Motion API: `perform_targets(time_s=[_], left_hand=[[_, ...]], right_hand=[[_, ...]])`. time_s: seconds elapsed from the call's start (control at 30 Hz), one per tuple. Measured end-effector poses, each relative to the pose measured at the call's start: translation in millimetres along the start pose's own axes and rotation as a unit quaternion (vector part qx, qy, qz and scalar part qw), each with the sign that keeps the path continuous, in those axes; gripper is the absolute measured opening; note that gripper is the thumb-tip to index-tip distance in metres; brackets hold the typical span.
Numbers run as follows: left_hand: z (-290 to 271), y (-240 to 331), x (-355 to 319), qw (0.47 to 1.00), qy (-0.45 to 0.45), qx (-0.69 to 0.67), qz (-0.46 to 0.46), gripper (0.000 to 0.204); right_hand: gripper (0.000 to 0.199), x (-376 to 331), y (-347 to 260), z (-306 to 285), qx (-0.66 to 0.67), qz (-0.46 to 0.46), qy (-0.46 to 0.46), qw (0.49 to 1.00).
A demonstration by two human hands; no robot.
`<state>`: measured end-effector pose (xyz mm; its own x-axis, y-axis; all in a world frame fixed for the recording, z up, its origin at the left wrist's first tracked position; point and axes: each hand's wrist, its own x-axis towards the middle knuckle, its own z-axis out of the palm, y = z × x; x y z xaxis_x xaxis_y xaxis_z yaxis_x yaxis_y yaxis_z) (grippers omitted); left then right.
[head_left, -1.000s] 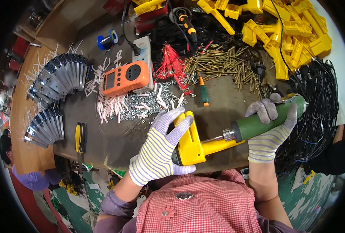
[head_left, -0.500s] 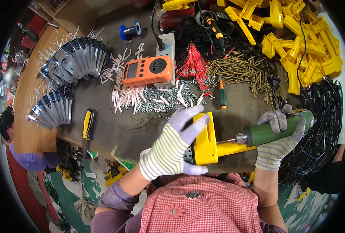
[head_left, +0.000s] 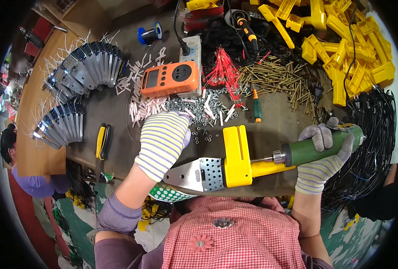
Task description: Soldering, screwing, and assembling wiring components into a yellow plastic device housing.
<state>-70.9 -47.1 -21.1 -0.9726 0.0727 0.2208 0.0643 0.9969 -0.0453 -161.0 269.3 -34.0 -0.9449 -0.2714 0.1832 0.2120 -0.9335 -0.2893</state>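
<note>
Left hand (head_left: 163, 141) has lifted off the yellow tool (head_left: 237, 157), loosely open over screws (head_left: 194, 112); right hand (head_left: 324, 154) grips the green driver (head_left: 315, 148).

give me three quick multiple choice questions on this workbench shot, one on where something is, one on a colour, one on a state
1. Where does the orange meter lie?
A. at the back of the bench, beyond the pile of small screws
B. in the person's lap
C. on the heap of black cables

2. What colour is the body of the power screwdriver in the right hand?
A. red
B. green
C. white

3. What is the left hand doing?
A. gripping the pliers
B. resting on the meter
C. reaching over the loose screws, off the yellow part

Answers: 1 A, it sits behind the screws; 2 B, the barrel in the glove is green; 3 C, the gloved hand hangs over the screws, apart from the yellow housing with its metal plate.
</note>
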Motion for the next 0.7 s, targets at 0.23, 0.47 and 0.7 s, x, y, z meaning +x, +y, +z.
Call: perform_targets(time_s=[0.23,0.47,0.7], left_hand=[[-6.5,65.3,-52.6,0.927,0.11,-0.349,-0.076,0.017],[0.2,70.8,-52.8,0.937,0.138,-0.317,-0.048,0.019],[4.6,68.4,-55.5,0.934,0.122,-0.334,-0.025,0.024]], right_hand=[[0.046,0.2,-0.3,0.6,-0.004,0.01,0.008,1.0],[0.041,2.2,-2.9,-1.9,0.015,0.022,-0.006,1.0],[0.036,2.3,0.6,1.5,0.025,0.027,-0.006,0.999]])
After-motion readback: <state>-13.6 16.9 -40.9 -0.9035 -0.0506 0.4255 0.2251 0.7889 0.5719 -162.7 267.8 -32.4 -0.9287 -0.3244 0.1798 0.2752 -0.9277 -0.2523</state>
